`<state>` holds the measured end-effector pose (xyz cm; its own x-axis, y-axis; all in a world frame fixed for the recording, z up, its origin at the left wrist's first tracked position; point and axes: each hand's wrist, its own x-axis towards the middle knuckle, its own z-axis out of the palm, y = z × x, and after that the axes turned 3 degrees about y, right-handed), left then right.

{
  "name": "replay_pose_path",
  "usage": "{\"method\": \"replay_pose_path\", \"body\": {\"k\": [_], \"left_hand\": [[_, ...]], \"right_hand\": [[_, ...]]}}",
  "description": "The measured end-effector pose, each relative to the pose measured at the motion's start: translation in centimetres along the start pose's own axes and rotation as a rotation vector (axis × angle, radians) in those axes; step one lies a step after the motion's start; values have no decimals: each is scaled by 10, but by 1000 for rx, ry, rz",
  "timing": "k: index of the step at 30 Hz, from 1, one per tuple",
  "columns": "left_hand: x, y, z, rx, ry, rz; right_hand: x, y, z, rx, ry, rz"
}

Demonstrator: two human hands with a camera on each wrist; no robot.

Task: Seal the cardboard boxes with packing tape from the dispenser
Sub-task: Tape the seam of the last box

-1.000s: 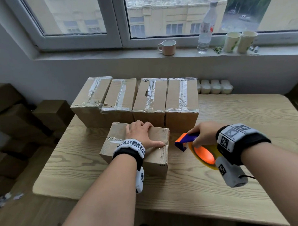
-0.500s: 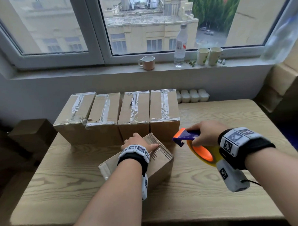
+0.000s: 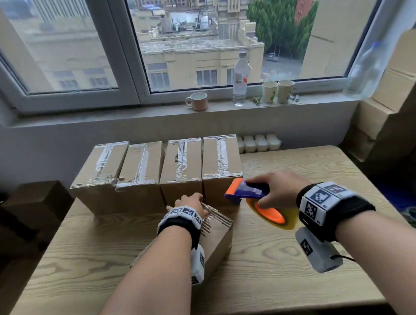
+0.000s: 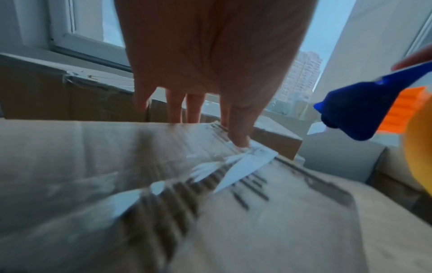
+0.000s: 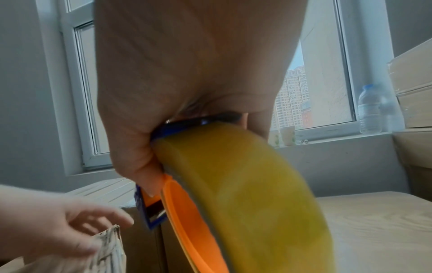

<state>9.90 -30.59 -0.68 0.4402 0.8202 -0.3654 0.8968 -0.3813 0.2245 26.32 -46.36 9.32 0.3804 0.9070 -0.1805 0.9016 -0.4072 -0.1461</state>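
Note:
A small cardboard box (image 3: 217, 242) stands tipped up on the wooden table (image 3: 300, 260), with crumpled clear tape on its raised end (image 4: 245, 162). My left hand (image 3: 192, 204) holds its top far edge, fingers over the far side and thumb (image 4: 238, 134) on the taped end. Just to the right, my right hand (image 3: 276, 190) grips the blue handle of the tape dispenser (image 3: 247, 191). Its orange blade points left, and the yellow tape roll (image 5: 245, 194) hangs below my palm. The dispenser hovers beside the box and does not touch it.
Several taped boxes (image 3: 181, 163) stand in a row behind, against the wall. White containers (image 3: 258, 142) sit at their right. A mug (image 3: 198, 101), a bottle (image 3: 239, 80) and two paper cups (image 3: 277, 91) are on the sill. Cartons are stacked at right (image 3: 393, 99) and on the floor at left (image 3: 36, 201).
The box lay flat under my left hand; it is now tipped up on end and turned. My right hand has carried the dispenser slightly up and towards the row.

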Motion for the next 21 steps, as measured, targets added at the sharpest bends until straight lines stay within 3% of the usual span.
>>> {"method": "replay_pose_path", "body": {"k": [3,4,6,8,10,13,21], "left_hand": [[8,9,-23,-296,133,4],[9,13,-33,-517,90,-9],[7,18,-47,-970,-125,-101],[-2,20,-59,-1219,-345,-186],[-1,18,-64,-1265,-412,-157],[1,14,-67,-1281,-398,-137],[3,-2,-64,-1304,-421,-219]], "right_hand": [[-5,-7,-7,8,66,-35],[-6,-10,-9,21,89,-43],[-7,-15,-14,44,117,-61],[-7,-18,-17,67,130,-76],[-7,-21,-19,92,140,-86],[-7,-25,-20,126,153,-89],[-8,-32,-17,187,196,-122]]}}
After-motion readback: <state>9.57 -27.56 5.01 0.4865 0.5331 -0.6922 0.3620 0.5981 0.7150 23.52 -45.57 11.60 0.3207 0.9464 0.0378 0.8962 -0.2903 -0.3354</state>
